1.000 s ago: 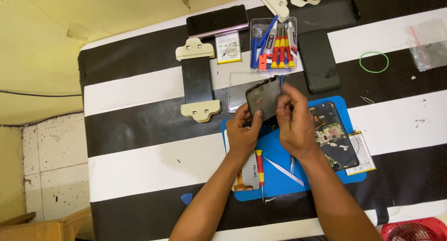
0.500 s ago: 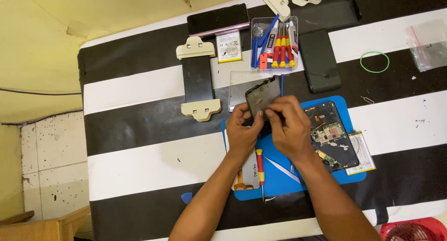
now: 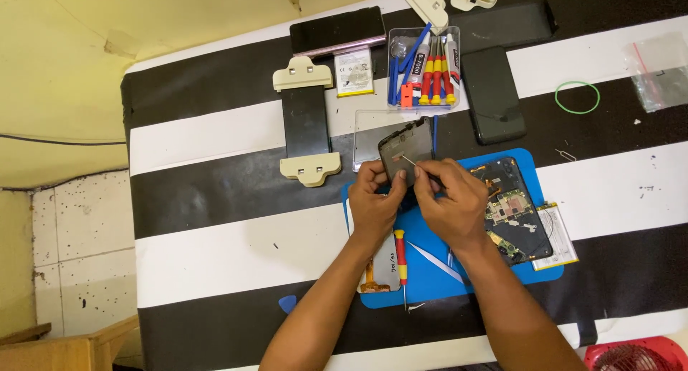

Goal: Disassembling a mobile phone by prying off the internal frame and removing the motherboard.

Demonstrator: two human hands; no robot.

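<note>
Head view, looking straight down on a black-and-white striped table (image 3: 215,249).

Both forearms come in from the near edge and converge at the middle. Left hand (image 3: 374,205): fingers curled, thumb up, clamped on the lower left edge of a dark phone frame (image 3: 406,150). The frame is lifted off the table and tilted, its inner side facing the camera, its far end above a clear plastic tray (image 3: 369,131).

Right hand (image 3: 453,199): knuckles up, fingertips pinched together on a thin light-coloured strip (image 3: 411,160) that lies across the frame's inner face. The two hands are just beside each other, thumbs almost touching.

Under the hands is a blue work mat (image 3: 430,271). On the mat: a red-handled screwdriver (image 3: 400,255) near the left wrist, and an opened phone body with its circuit board exposed (image 3: 510,208) just right of the right hand.

Far side: an open case of red and blue tools (image 3: 424,69), a small battery (image 3: 354,71) to its left, and a dark phone (image 3: 337,29) farther back. Left of the tray is a black panel held in cream clamps (image 3: 306,120). Right of the tool case is another dark phone lying flat (image 3: 492,93), then a green rubber band (image 3: 577,97), well apart from the hands. A blue pick (image 3: 287,304) sits near the left forearm.
</note>
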